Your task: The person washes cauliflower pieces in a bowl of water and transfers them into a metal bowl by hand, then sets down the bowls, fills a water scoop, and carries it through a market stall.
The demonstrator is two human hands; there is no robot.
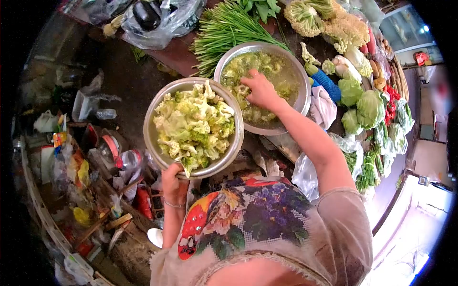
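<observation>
A metal bowl (237, 143) heaped with pale and green cauliflower or broccoli pieces (195, 126) is held by its near rim in my left hand (173, 178). Behind it and to the right, partly overlapped, stands a wider metal basin (303, 86) of water with green florets (285, 89) in it. Over this basin is my right hand (260, 89), its fingers bent down at the florets and water. Whether they pinch a piece is too small to tell.
Long green stalks (226, 31) lie behind the basin. Cauliflower (305, 20), cabbages (370, 108), a blue net roll (326, 86) and a pale cloth (323, 107) are on the right. Plastic bags (155, 28) lie at the back left; clutter and wood pieces (118, 222) fill the lower left.
</observation>
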